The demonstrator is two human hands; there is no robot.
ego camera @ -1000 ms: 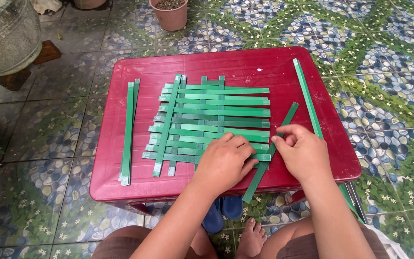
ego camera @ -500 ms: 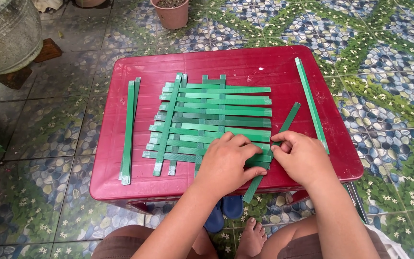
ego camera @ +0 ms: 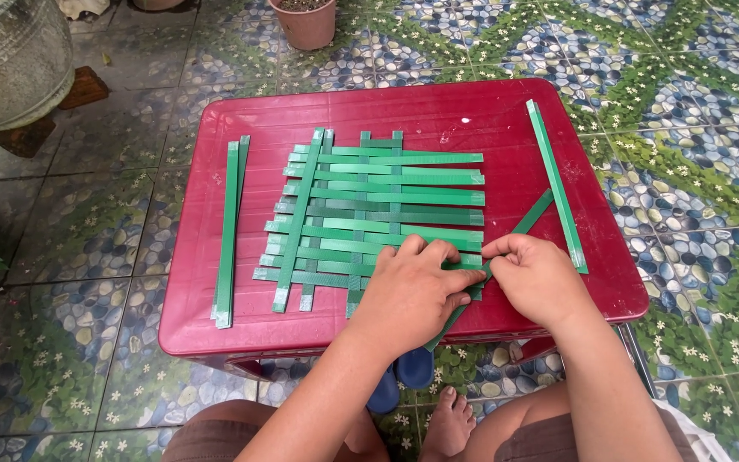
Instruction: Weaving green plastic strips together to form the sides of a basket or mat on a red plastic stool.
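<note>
Looking down from the head camera, a red plastic table stands on a patterned pebble-and-flower tiled floor. On the table lies a partly woven mat of green strips, long horizontal strips crossed by several upright ones, sitting near the table's middle. The left hand rests palm down on the mat's near right corner, fingers curled and pressing the strips flat. The right hand is just beside it, thumb and fingertips pinched together on a loose diagonal strip that runs from under both hands up toward the right; the two hands touch at the fingertips. Whether the left hand also grips that strip cannot be told.

A pair of spare green strips lies lengthwise along the table's left side, well apart from the mat. Another long green strip lies along the right side, near the right hand. Beyond the far edge stands a terracotta pot, and a grey stone basin sits at the upper left. Below the table the person's bare foot rests near a blue sandal.
</note>
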